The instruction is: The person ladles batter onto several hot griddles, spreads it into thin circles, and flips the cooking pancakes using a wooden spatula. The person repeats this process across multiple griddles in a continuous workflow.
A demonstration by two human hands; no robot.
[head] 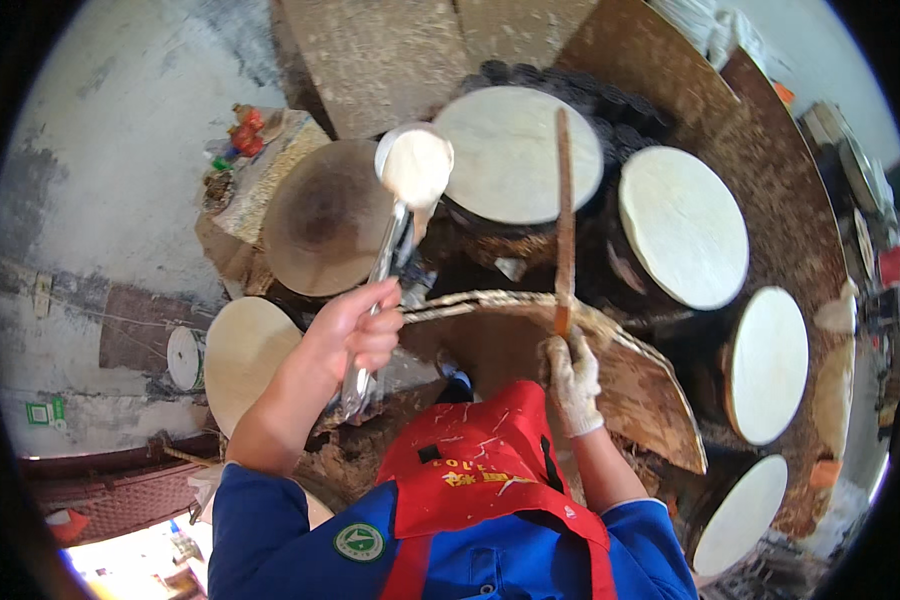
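My bare left hand (364, 330) grips the handle of a metal ladle (390, 251), its bowl full of pale, thick batter (418, 169). Some batter hangs from the bowl's lower edge. Beneath and left of the bowl lies a brown round griddle (322, 225) with a darker centre and no pale layer on it. In a white knit glove, my right hand (574, 382) is closed around the end of a long, flat wooden stick (565, 225). The stick points away from me, its far part over a round griddle (521, 154) covered by a pale sheet of batter.
Several more pale-topped griddles (684, 229) curve around me, on dark stoves. A curved board with a ragged edge (637, 375) lies between me and them. Black coal briquettes (615, 112) are stacked behind. At left are a red bag (246, 133) and a white bucket (186, 358).
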